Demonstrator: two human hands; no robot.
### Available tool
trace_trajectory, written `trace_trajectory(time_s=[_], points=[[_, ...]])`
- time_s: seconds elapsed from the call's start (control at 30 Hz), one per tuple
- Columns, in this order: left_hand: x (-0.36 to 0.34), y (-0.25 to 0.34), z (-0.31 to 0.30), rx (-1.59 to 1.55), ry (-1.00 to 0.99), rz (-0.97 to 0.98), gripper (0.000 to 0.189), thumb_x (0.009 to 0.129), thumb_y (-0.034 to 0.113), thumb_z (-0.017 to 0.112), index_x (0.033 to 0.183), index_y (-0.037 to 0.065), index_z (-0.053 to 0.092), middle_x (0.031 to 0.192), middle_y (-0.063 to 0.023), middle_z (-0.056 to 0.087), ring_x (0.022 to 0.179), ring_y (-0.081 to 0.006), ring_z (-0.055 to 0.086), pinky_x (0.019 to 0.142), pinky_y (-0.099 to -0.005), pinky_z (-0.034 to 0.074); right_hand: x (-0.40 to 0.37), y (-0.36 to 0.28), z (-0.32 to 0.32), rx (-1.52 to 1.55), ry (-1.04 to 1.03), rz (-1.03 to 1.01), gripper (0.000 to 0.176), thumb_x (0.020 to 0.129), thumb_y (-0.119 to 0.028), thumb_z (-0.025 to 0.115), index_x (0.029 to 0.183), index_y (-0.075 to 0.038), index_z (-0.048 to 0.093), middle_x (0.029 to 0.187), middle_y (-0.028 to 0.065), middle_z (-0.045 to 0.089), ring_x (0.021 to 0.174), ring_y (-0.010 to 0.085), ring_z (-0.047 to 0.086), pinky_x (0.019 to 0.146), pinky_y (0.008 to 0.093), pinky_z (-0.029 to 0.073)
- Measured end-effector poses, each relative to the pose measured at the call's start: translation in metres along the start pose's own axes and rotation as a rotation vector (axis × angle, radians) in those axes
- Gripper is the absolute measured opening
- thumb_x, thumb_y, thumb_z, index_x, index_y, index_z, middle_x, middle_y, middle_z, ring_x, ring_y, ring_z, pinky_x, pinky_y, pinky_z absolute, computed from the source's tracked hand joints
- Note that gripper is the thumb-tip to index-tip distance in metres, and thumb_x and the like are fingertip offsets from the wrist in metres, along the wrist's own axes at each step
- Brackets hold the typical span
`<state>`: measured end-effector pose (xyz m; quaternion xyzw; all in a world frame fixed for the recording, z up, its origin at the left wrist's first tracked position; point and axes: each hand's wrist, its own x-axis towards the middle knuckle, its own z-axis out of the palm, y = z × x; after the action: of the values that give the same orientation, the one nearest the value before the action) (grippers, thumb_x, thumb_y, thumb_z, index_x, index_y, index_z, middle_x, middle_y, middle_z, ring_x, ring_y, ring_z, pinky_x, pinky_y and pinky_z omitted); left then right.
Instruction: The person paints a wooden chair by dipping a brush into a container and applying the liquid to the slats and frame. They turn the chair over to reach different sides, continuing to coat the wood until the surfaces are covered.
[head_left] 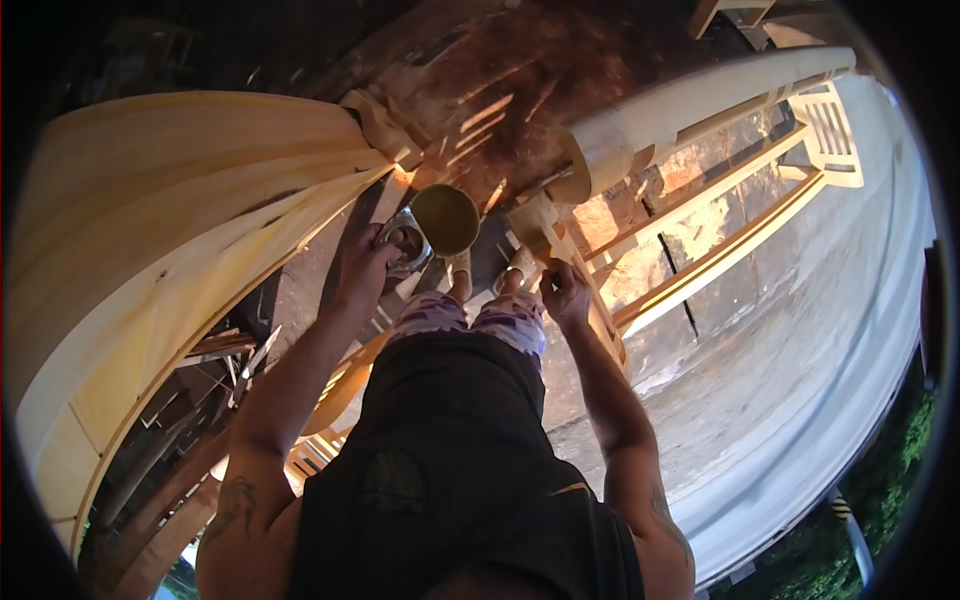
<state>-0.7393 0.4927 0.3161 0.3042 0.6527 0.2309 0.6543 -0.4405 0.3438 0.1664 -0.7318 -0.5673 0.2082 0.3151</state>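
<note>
My left hand (372, 262) is closed around the silvery loop handle of a metal mug (446, 220). The mug's round mouth faces up toward me, and its inside looks yellowish-brown. To the right, my right hand (567, 294) has its fingers curled together beside the edge of a pale wooden frame (598, 318). What those fingers hold, if anything, I cannot tell. Just beyond the right hand stands the light end block (532, 222) of that wooden piece. My feet and patterned shorts (508, 322) show below and between the hands.
A large curved wooden tabletop or panel (200, 190) fills the left side. On the right, long wooden rails (715, 245) run to a slatted end (830, 130). A pale rounded beam (700, 95) lies above them. Scrap wood (215, 350) lies at lower left.
</note>
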Motion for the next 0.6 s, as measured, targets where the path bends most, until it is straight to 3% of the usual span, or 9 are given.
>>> trace_trajectory(time_s=[0.13, 0.27, 0.6], points=[[0.004, -0.005, -0.003, 0.004, -0.001, -0.006, 0.027, 0.084, 0.005, 0.056, 0.110, 0.006, 0.061, 0.101, -0.0014, 0.064, 0.086, -0.0158, 0.065, 0.066, -0.0331, 0.059, 0.014, -0.027, -0.002, 0.004, 0.056, -0.062, 0.021, 0.079, -0.011, 0.070, 0.098, -0.006, 0.064, 0.080, 0.0132, 0.067, 0.074, 0.0325, 0.067, 0.064, 0.0418, 0.053], [0.005, -0.007, -0.002, -0.001, -0.035, -0.015, 0.026, 0.083, 0.005, 0.056, 0.109, 0.006, 0.061, 0.101, -0.0014, 0.063, 0.085, -0.0159, 0.065, 0.066, -0.0331, 0.059, 0.034, -0.025, 0.036, -0.081, 0.039, -0.086, 0.026, 0.078, -0.014, 0.070, 0.101, -0.006, 0.063, 0.085, 0.0150, 0.068, 0.078, 0.0348, 0.066, 0.067, 0.0451, 0.054], [0.005, -0.009, -0.001, -0.033, -0.024, 0.013, 0.025, 0.084, 0.003, 0.056, 0.108, 0.004, 0.061, 0.100, -0.0042, 0.064, 0.087, -0.0159, 0.066, 0.064, -0.0318, 0.059, 0.039, -0.025, 0.030, -0.028, 0.056, -0.049, 0.018, 0.078, -0.012, 0.069, 0.095, -0.008, 0.064, 0.077, 0.0146, 0.067, 0.071, 0.0343, 0.067, 0.061, 0.0429, 0.053]])
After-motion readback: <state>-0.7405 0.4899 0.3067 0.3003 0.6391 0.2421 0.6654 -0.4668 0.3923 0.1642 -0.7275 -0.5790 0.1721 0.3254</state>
